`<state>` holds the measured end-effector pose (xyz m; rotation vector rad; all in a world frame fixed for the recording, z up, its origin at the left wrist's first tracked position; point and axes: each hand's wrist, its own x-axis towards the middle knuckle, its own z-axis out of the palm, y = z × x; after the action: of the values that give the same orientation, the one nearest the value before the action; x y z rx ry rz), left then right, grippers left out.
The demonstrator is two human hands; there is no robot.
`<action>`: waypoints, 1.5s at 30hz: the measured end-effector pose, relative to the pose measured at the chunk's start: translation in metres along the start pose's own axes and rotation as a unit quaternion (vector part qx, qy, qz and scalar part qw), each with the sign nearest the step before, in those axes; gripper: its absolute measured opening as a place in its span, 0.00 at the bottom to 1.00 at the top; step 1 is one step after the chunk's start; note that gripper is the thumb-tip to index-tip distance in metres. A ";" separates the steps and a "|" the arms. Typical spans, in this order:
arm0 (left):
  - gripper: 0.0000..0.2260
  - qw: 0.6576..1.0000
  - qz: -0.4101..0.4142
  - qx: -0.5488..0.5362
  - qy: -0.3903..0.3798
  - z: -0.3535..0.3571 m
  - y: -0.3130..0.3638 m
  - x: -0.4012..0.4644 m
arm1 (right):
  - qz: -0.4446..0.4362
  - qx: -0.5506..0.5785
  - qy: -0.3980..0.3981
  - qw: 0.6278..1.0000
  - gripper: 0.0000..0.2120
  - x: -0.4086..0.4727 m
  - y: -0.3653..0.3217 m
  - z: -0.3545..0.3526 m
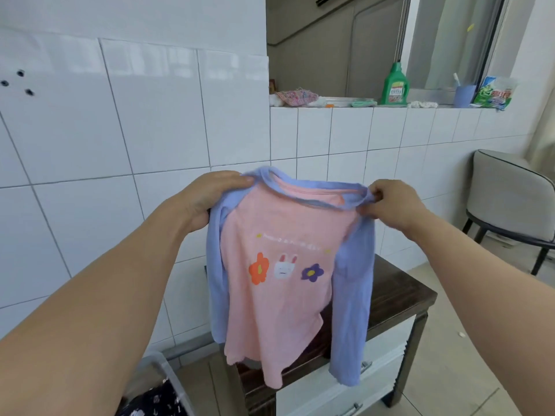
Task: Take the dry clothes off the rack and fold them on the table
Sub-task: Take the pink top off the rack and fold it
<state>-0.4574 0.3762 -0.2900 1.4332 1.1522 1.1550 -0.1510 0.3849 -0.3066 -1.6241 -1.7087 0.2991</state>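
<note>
White tiled wall fills the frame from 9 to 12 o'clock, three dark holes near its 9 o'clock edge. Low tiled half-wall with ledge runs from centre toward 2 o'clock. Dark wooden table sits at 5 o'clock, white drawers below the top, metal handles showing. Grey padded chair at 3 o'clock, on dark legs, well apart from table. Shirt hangs at centre in the air, in front of and above the table, not lying on it: pink body, lilac-blue long sleeves and collar, print of orange flower, white bunny, purple flower on the chest, hem loose toward 6 o'clock. Left hand at 10 o'clock of the shirt grips the left shoulder, thumb on top of the collar edge, fingers behind the fabric and hidden. Right hand at 2 o'clock of the shirt pinches the right shoulder at the collar, fingers curled tight on a fold of cloth. Both forearms are bare, reaching in from the bottom corners. Clear plastic bin at 7 o'clock holds dark floral-print fabric. On the ledge at 1 o'clock: green detergent bottle, blue cup with toothbrush, green-white packet, pink patterned cloth near 12 o'clock. Rack not in view.
</note>
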 end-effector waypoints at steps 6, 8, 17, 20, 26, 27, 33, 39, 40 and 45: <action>0.12 0.981 0.068 0.180 0.028 0.007 0.003 0.002 | 0.081 0.162 0.220 0.958 0.08 0.011 0.001 0.001; 0.16 0.981 0.080 0.171 0.047 0.012 0.002 0.005 | 0.055 0.176 0.247 0.951 0.09 0.008 -0.007 0.002; 0.17 0.938 0.092 0.307 0.130 0.023 0.005 0.012 | 0.056 0.082 0.261 0.960 0.12 0.003 -0.001 -0.002; 0.16 0.936 0.112 0.263 0.203 0.021 0.009 0.017 | 0.024 0.058 0.276 0.959 0.12 0.003 0.002 -0.004; 0.15 0.886 0.210 0.356 0.210 0.037 0.014 0.014 | -0.031 0.066 0.376 0.924 0.12 0.004 -0.006 -0.010; 0.16 0.908 0.202 0.324 0.174 0.034 0.014 0.015 | -0.040 0.068 0.386 0.919 0.12 0.005 -0.005 -0.010; 0.12 0.986 0.024 0.158 0.049 0.006 -0.009 0.044 | -0.077 0.079 0.372 0.921 0.12 0.033 0.008 0.013; 0.16 0.908 -0.023 0.413 0.063 -0.002 -0.094 0.113 | -0.052 0.029 0.231 0.971 0.11 0.082 0.058 0.088; 0.14 0.873 -0.014 0.479 0.086 -0.003 -0.115 0.124 | -0.048 0.017 0.162 0.985 0.13 0.090 0.067 0.103; 0.22 0.747 -0.051 0.658 0.077 0.024 -0.212 0.140 | -0.010 -0.088 -0.277 0.957 0.40 0.083 0.102 0.205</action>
<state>-0.4405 0.5384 -0.4861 2.2137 2.3542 0.2074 -0.1988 0.5442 -0.4841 -1.7554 -2.2190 0.6590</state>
